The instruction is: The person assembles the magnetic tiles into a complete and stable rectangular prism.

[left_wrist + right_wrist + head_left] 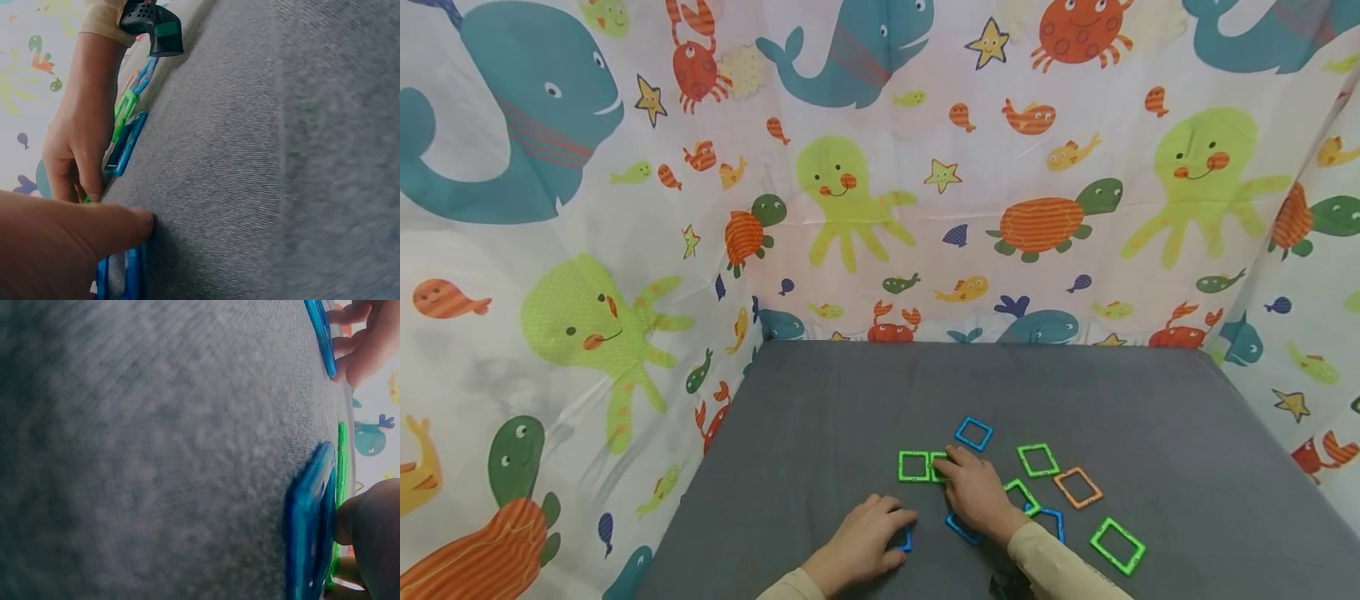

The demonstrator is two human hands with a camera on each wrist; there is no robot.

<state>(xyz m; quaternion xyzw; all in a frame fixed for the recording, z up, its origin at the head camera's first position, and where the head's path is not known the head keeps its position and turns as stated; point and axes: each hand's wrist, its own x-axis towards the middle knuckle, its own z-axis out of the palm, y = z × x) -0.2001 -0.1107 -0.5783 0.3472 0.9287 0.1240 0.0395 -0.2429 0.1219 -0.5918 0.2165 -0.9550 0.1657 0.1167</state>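
At lower centre, the left hand [863, 537] lies loosely over a blue square [907, 540], seemingly steadying it on the table [850, 400]. The right hand [979, 493] bends fingers onto a green square [937, 479], perhaps keeping it flush beside its green neighbour [914, 453]; whether it pinches, I cannot tell.

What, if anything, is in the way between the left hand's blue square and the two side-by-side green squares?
Nothing visible, past the fingers of the left hand on the blue square: just gray cloth up to the leftmost green square. The right hand partly covers the other green square.
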